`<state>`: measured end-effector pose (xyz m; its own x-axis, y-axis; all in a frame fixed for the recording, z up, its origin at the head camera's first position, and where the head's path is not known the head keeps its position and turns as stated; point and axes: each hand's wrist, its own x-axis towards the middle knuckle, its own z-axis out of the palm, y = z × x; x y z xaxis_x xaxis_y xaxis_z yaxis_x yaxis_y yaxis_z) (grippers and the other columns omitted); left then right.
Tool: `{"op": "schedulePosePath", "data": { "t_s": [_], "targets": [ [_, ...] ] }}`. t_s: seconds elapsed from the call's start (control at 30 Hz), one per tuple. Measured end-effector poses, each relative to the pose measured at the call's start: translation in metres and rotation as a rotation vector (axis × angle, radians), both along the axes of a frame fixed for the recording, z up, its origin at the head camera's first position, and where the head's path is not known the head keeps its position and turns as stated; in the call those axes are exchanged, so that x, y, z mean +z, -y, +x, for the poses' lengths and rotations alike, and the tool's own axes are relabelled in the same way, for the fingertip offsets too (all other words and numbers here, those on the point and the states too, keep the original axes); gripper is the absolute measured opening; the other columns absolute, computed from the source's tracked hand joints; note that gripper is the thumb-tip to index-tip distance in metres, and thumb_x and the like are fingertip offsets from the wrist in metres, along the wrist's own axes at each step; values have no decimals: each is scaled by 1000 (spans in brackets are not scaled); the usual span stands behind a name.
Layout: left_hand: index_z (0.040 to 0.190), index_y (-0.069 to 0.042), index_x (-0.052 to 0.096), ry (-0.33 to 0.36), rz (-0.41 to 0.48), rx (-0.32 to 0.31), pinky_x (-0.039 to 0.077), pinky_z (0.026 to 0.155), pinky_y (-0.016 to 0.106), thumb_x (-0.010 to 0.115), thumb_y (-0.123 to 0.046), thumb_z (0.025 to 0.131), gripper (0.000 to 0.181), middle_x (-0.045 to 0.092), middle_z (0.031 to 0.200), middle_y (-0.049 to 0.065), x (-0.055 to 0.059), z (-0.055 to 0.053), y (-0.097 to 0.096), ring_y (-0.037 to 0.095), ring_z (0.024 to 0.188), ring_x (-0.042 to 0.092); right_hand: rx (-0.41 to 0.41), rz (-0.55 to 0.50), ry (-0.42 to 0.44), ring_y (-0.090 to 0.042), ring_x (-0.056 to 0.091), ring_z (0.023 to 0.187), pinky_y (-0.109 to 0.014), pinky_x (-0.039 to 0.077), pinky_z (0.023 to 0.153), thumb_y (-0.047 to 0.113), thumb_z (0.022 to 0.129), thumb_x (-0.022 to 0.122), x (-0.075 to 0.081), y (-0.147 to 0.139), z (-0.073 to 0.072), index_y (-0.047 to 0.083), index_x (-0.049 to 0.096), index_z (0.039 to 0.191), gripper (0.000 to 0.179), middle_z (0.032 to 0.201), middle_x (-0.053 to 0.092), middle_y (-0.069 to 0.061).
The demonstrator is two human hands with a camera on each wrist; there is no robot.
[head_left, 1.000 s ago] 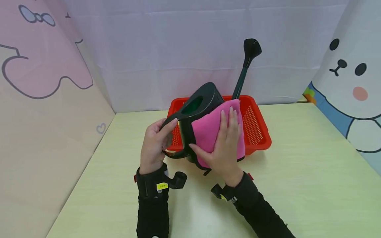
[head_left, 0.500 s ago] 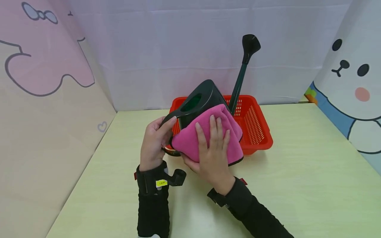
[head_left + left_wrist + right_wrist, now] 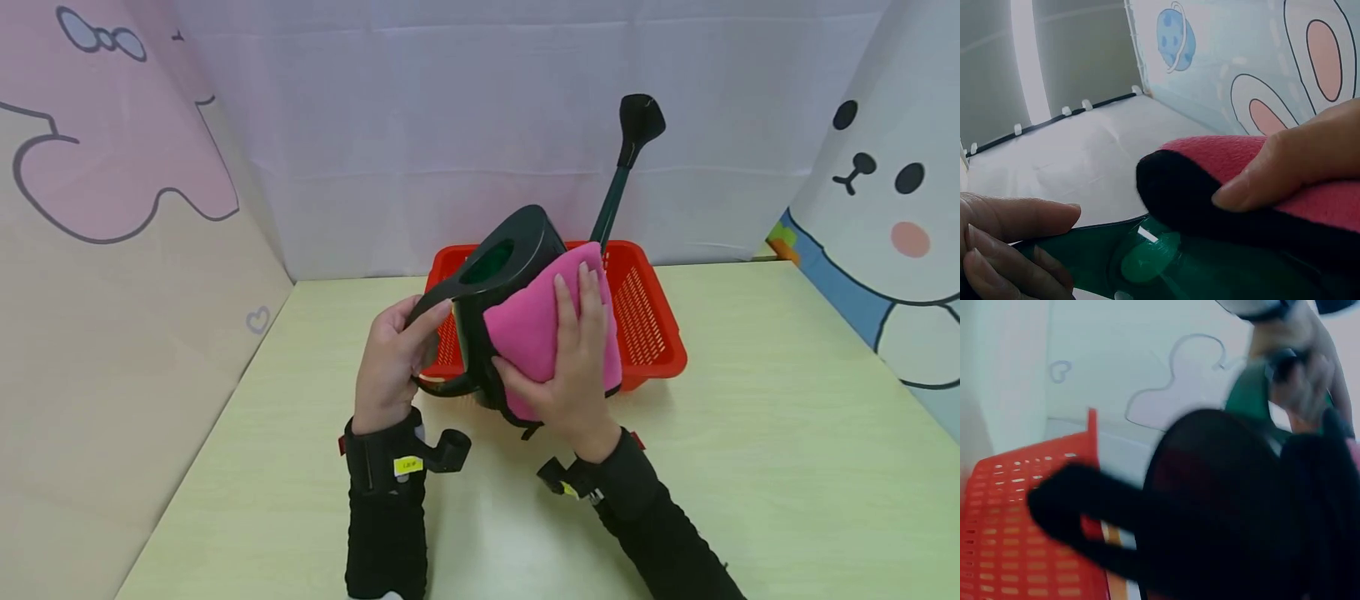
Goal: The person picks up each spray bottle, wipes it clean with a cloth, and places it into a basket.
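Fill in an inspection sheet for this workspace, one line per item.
Surface: pale table; no spill seen.
Job's things: dark green watering can, tilted, spout up and away; pink cloth with black edging against its side. Whether the can touches the table cannot be told.
Clutter: only a red basket behind the can, its contents partly hidden.
Hands: left hand grips the can's handle; right hand is spread on the cloth.
Cables: nothing seen.
Surroundings: white sheet at the back; cartoon-printed panels on the left and right.
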<state>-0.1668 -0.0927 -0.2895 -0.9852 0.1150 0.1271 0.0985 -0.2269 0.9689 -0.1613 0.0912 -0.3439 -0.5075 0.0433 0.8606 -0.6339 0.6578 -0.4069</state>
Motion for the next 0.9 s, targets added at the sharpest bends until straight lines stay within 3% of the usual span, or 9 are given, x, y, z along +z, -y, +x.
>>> {"op": "schedulePosePath", "data": {
  "t_s": [0.1, 0.2, 0.3, 0.4, 0.5, 0.73, 0.9],
  "targets": [
    [85, -10, 53, -1, -10, -12, 30, 45, 20, 54, -12, 90, 6, 40, 53, -2, 1, 1, 0, 11, 44, 35, 64, -102, 95, -26, 21, 138, -52, 37, 101, 53, 81, 56, 2, -11, -4, 3, 26, 141, 83, 149, 24, -15],
    [87, -9, 54, -7, -21, -21, 30, 45, 20, 54, -12, 90, 4, 40, 53, -2, 1, 2, -1, 11, 44, 35, 125, -224, 210, -19, 26, 135, -50, 40, 99, 38, 82, 60, 3, -22, -8, 7, 23, 144, 79, 149, 25, -9],
    [86, -9, 54, -4, -28, -24, 30, 45, 19, 56, -13, 89, 6, 40, 53, -2, 1, 2, -2, 12, 44, 34, 155, -323, 311, -16, 31, 131, -48, 42, 98, 25, 82, 59, 4, -27, -10, 11, 20, 145, 76, 148, 28, -5],
    [84, -9, 54, 0, -32, -19, 30, 46, 19, 57, -14, 89, 7, 40, 53, -2, 1, 2, -3, 12, 44, 34, 148, -349, 350, -15, 31, 130, -47, 43, 97, 24, 82, 58, 4, -27, -9, 13, 19, 146, 75, 147, 28, -4],
    [85, -10, 54, -3, -28, -15, 30, 45, 19, 55, -13, 90, 6, 40, 53, -2, 1, 2, -3, 12, 44, 34, 112, -309, 299, -17, 28, 133, -48, 41, 99, 31, 83, 57, 2, -22, -8, 12, 19, 145, 75, 149, 26, -4],
    [82, -9, 53, -11, -18, -5, 30, 44, 20, 53, -11, 90, 8, 39, 52, -2, 2, 3, -1, 11, 44, 34, -93, -89, 49, -29, 23, 137, -52, 28, 107, 54, 82, 53, -5, 6, 1, 1, 25, 140, 83, 147, 26, -17],
    [82, -7, 53, -28, -18, 15, 28, 43, 20, 54, -11, 89, 8, 36, 51, -3, 3, 3, -2, 10, 43, 32, -180, 55, -15, -34, 20, 136, -57, 20, 108, 56, 82, 51, -11, 24, 10, 3, 22, 140, 83, 145, 23, -21]
  ]
}}
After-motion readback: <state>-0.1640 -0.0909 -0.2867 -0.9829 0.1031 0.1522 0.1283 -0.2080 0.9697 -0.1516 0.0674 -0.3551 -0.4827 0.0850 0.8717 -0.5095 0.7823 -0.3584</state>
